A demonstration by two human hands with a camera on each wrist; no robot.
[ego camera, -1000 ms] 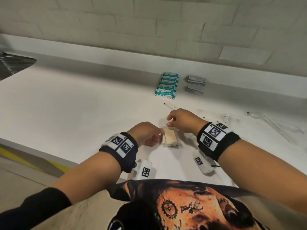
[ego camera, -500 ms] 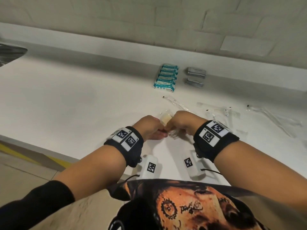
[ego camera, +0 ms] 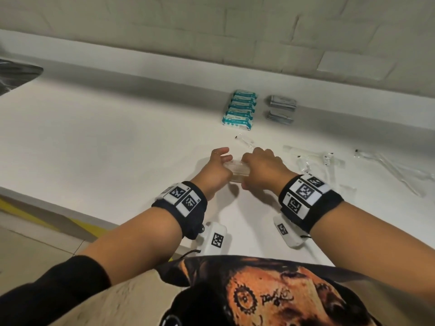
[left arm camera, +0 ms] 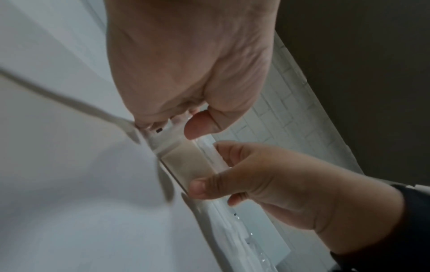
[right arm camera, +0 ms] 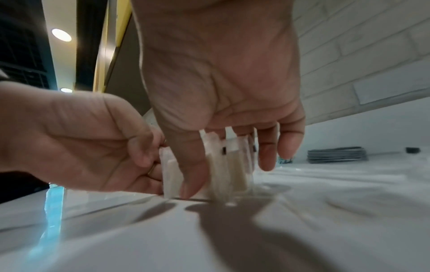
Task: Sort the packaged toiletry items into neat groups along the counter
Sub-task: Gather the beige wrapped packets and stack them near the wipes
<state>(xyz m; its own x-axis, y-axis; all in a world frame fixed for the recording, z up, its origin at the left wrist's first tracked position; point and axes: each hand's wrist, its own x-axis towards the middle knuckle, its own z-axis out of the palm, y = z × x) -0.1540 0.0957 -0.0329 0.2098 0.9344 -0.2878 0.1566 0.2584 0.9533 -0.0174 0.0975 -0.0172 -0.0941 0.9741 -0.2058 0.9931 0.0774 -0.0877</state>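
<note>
A small stack of clear packets with beige contents (ego camera: 237,171) stands on edge on the white counter (ego camera: 117,142). My left hand (ego camera: 220,164) pinches its left side and my right hand (ego camera: 257,167) grips its right side, thumb near and fingers far. In the right wrist view the packets (right arm camera: 223,165) touch the counter between my right hand (right arm camera: 223,150) and my left hand (right arm camera: 97,147). The left wrist view shows the stack (left arm camera: 186,162) under my left thumb (left arm camera: 200,125). A row of teal packets (ego camera: 240,110) and grey packets (ego camera: 281,109) lies by the wall.
Several long clear wrapped items (ego camera: 317,158) lie scattered to the right, with more (ego camera: 395,170) further out. One clear packet (ego camera: 244,140) lies just beyond my hands. A dark sink edge (ego camera: 16,74) sits far left. The counter's front edge (ego camera: 58,208) is close to me.
The beige packets lay flat near the front edge a second ago. Both hands have closed on them and carried them further from me, turned onto their edge.
</note>
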